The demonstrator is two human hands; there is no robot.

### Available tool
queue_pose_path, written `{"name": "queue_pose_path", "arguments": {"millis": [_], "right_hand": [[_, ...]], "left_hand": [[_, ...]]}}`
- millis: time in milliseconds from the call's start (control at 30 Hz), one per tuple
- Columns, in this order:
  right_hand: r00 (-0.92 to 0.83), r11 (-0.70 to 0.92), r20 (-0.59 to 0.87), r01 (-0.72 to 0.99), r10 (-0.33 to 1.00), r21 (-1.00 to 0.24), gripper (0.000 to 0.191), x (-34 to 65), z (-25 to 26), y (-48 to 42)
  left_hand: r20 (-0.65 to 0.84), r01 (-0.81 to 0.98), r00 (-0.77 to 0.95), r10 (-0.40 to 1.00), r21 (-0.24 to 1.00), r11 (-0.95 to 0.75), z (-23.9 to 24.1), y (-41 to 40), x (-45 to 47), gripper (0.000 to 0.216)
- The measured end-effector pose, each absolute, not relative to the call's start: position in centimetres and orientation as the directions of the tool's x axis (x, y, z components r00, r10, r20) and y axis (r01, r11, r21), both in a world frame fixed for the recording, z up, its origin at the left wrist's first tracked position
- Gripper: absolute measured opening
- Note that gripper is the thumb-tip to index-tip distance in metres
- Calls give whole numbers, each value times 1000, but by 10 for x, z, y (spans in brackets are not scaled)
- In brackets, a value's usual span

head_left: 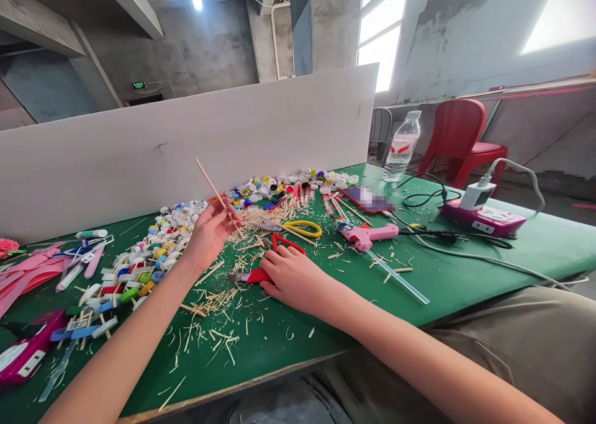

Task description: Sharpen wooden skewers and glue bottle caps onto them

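Pinched between the fingers of my left hand [212, 231] is a thin wooden stick [209, 185], tilted with its upper end to the left. My right hand [288, 272] lies low over the table, its fingers closed round a red-handled tool [258, 276]. The tool's metal end points left; my hand hides much of it, so its exact kind cannot be made out. A red loop handle [286, 243] shows just beyond my fingers. Behind it lie scissors with yellow handles [305, 228]. Cut stick pieces and shavings [216, 303] are scattered around both hands.
Many bottle caps [161, 247] spread along a white board [186, 138]. On the right are a pink glue gun [367, 234] with a clear glue stick, a phone [367, 199], a water bottle [403, 148] and a purple power strip [484, 216] with cables. Pink ribbons [30, 275] lie left.
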State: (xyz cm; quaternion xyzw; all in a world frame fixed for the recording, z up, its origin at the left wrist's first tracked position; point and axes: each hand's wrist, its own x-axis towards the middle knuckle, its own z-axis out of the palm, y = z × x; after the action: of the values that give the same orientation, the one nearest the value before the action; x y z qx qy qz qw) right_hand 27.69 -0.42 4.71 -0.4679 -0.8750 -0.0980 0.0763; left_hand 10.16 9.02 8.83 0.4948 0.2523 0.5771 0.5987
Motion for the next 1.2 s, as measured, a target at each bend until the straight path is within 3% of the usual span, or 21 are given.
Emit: {"name": "queue_pose_path", "arguments": {"millis": [333,567,767,967,1200], "right_hand": [[-565,553,224,825,794,117,29,278,46,-3],[-591,591,238,803,771,80,25,276,50,-4],[-566,590,352,806,746,44,25,277,56,-3],[-533,597,471,802,703,16,29,278,59,-1],[-514,577,494,816,701,31,31,277,58,-1]], "left_hand": [[286,-288,226,931,933,-217,108,82,93,14],[237,60,267,934,963,-261,127,69,72,16],[239,325,254,937,891,-316,130,62,48,27],[259,383,241,935,860,-337,115,46,38,37],[297,415,208,932,836,-359,89,11,50,35]]}}
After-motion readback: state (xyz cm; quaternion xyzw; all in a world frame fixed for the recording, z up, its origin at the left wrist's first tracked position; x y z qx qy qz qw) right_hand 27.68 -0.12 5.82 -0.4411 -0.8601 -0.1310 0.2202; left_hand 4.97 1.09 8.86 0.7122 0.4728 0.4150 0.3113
